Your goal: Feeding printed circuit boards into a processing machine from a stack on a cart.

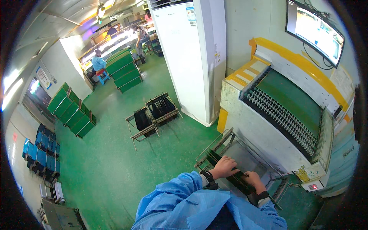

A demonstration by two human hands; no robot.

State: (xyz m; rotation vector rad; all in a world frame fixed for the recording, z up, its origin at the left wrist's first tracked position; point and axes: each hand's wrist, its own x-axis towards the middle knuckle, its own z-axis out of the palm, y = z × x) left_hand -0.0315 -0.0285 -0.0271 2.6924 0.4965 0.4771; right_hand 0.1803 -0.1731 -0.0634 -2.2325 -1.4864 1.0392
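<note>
Low in front of me, a metal rack with toothed side rails holds a few thin dark boards on edge. My left hand is closed over the top edge of the boards, near their middle. Toward their near right end, my right hand grips the same boards, its fingers partly hidden. How many boards are between the fingers I cannot make out. Both forearms are in blue sleeves with dark bands at the wrists.
Right of the rack stands a conveyor machine with rollers and a green belt. A tall white air conditioner is ahead. Two racks of black boards stand on the green floor, with green board stacks beyond. People work far back.
</note>
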